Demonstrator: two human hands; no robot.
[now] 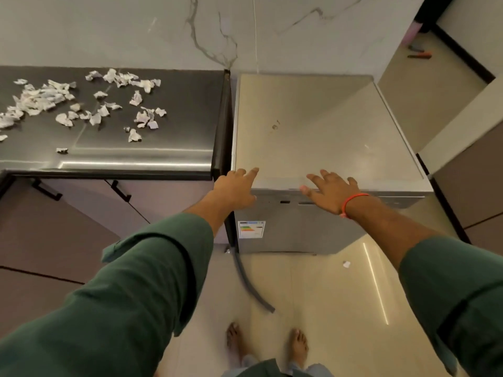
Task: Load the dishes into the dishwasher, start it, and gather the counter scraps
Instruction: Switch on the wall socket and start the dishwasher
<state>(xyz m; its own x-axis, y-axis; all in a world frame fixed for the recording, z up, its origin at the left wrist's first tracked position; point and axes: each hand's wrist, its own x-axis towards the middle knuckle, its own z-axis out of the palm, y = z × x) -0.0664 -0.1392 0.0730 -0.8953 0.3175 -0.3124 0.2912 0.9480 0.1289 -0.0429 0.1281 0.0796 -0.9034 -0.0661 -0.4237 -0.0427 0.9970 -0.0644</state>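
A silver dishwasher (313,126) stands against the marble wall, its door closed and an energy label (251,229) on its front. My left hand (235,190) reaches to the top front left corner with the fingers extended. My right hand (330,190), an orange band at the wrist, lies flat with spread fingers over the top front edge, above the control strip (296,202). Several torn paper scraps (81,104) are scattered on the dark counter (177,123) to the left. No dishes are in view.
A grey hose (251,284) trails across the tiled floor from the dishwasher's lower left corner. One paper scrap (346,264) lies on the floor. Cabinet doors with black handles (121,190) sit under the counter. My bare feet (268,344) stand in front.
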